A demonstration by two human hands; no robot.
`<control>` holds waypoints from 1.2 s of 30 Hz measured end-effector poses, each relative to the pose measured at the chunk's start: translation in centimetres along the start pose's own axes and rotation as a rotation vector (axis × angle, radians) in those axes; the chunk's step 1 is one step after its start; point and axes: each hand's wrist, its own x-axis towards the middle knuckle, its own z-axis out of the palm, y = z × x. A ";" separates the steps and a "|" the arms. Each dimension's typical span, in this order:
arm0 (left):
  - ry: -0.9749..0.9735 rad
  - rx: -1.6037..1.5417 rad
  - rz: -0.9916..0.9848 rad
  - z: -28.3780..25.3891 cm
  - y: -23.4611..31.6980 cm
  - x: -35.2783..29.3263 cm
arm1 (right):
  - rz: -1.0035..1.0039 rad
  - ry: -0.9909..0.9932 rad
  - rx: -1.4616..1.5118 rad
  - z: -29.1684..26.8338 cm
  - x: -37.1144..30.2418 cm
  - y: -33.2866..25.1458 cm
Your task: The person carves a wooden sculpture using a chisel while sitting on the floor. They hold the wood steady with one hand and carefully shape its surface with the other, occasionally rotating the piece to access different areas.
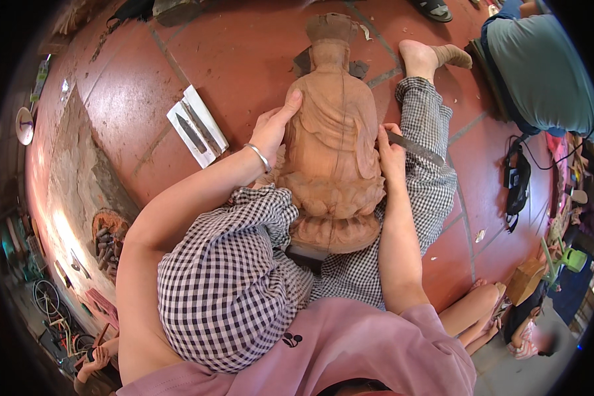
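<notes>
A carved wooden statue [333, 132] of a seated robed figure lies between my legs, its head at the far end and its lotus base toward me. A vertical crack line runs down its body. My left hand [270, 135] grips the statue's left side, thumb laid up along it and fingers partly hidden. At the statue's right side, my right hand [392, 157] is closed around a flat dark tool with a rounded end [419, 149], which looks like a file. The tool points right, away from the carving; whether its hidden end touches the wood I cannot tell.
Left of the statue, a white sheet [183, 142] holds a pointed dark blade [191, 132] and a narrow strip. A person in a teal garment [541, 66] is at upper right. A black strap-like item [519, 178] lies on the tiles [244, 59]. A basket of dark pieces [111, 234] stands left.
</notes>
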 end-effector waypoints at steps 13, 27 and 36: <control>0.089 0.058 -0.005 0.0 1.1 -1.4 | 0.041 0.003 -0.028 0.1 0.4 0.8; 0.051 0.210 0.433 2.0 1.2 -2.7 | 0.105 -0.029 0.235 -0.3 0.5 1.3; 0.161 0.300 0.521 2.6 1.8 -0.5 | -0.017 0.169 0.229 1.0 -0.6 -0.9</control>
